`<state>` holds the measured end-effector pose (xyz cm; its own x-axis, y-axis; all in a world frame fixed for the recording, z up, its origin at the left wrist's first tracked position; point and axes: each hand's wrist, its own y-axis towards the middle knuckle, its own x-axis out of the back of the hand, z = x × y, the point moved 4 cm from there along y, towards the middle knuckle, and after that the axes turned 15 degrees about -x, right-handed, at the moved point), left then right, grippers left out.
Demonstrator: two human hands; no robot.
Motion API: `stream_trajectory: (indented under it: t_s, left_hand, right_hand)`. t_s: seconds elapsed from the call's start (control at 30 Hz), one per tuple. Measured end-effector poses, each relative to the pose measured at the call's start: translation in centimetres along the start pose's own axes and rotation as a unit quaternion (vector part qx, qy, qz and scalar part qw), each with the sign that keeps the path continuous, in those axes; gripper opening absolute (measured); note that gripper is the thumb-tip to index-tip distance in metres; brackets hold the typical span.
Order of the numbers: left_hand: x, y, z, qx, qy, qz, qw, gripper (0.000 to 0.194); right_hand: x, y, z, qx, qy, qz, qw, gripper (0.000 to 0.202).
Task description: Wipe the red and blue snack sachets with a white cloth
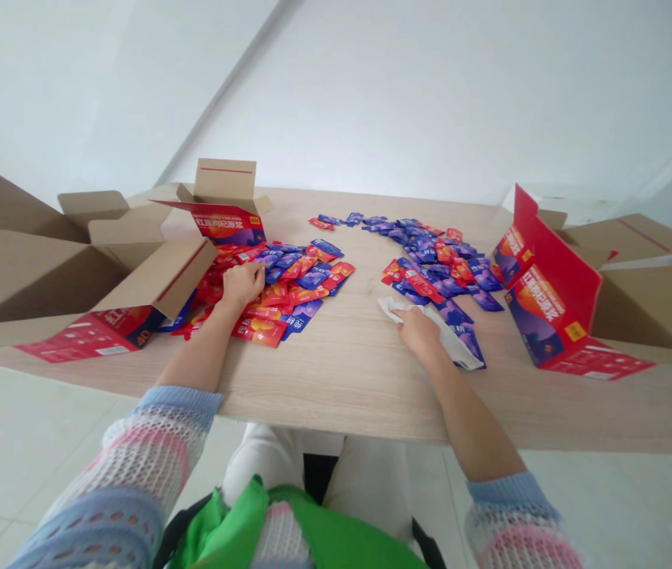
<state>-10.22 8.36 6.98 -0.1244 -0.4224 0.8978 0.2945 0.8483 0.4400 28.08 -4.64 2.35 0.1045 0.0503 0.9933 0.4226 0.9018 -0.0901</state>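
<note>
Left hand: palm down on the near part of the left heap, the left hand (243,284) has its fingertips at a purple sachet (269,258); from here I cannot tell whether they pinch it or just touch it.
Right hand: the right hand (420,332) lies over a crumpled white sheet (460,348), tissue-like, fingers on its far-left part; whether they grip it or only press down, I cannot make out.
White sheet: by the near edge of the right heap, partly over purple sachets; its long axis slants from far left to near right, and much of it lies to the right of the fingers. The right hand is the nearer one, already touching it.
Left sachet heap: red and purple packets in the left sachet heap (305,295) overlap at many angles, spreading rightward from under the left hand.
Right sachet heap: the right sachet heap (443,251) lies beyond the right hand, trailing away to the far left.
Cartons: beside the left heap stand an open near-left carton (96,338) and an open far-left carton (228,223); an open right carton (553,316) stands right of the other heap, flaps spread.
Table: pale wood-grain table (330,379), its bare strip running between the heaps.
</note>
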Motion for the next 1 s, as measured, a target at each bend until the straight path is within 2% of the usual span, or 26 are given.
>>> stream_trajectory:
  t_s: [0.13, 0.27, 0.37, 0.5, 0.6, 0.7, 0.83, 0.9, 1.0]
  left_hand:
    - [-0.5, 0.0, 0.8, 0.031, -0.006, -0.042, 0.999, 0.043]
    - [0.3, -0.2, 1.3, 0.06, -0.005, -0.12, 0.991, 0.042]
    - [1.1, -0.3, 1.1, 0.051, -0.025, -0.18, 0.982, 0.037]
    - [1.9, -0.7, -0.4, 0.012, -0.07, -0.222, 0.972, 0.03]
    - [2.1, -1.4, -2.8, -0.041, -0.115, -0.252, 0.96, 0.027]
    - [1.9, -1.8, -6.3, -0.118, -0.159, -0.252, 0.947, 0.025]
    - [0.5, -0.5, -12.1, -0.22, -0.174, -0.197, 0.94, 0.021]
    - [-0.4, 0.9, -15.2, -0.23, -0.168, -0.168, 0.944, 0.021]
    - [-2.2, 3.5, -19.8, -0.207, -0.208, -0.108, 0.95, 0.025]
  right_hand:
    - [0.1, -0.1, 0.0, -0.005, 0.0, 0.007, 1.0, 0.043]
    - [-0.1, 0.1, -0.1, 0.002, 0.009, 0.002, 1.0, 0.043]
    - [-0.3, 0.3, 0.0, 0.008, 0.015, 0.001, 1.0, 0.045]
    - [-0.2, -0.1, 0.6, 0.018, 0.04, -0.016, 0.999, 0.051]
    - [0.3, -1.0, 1.5, 0.043, 0.084, -0.05, 0.994, 0.052]
    - [1.0, -2.4, 2.4, 0.08, 0.137, -0.093, 0.983, 0.051]
    - [2.3, -4.3, 3.2, 0.114, 0.205, -0.169, 0.957, 0.039]
    - [3.0, -4.9, 3.3, 0.12, 0.241, -0.225, 0.937, 0.036]
    - [3.8, -5.3, 2.9, 0.123, 0.284, -0.31, 0.899, 0.036]
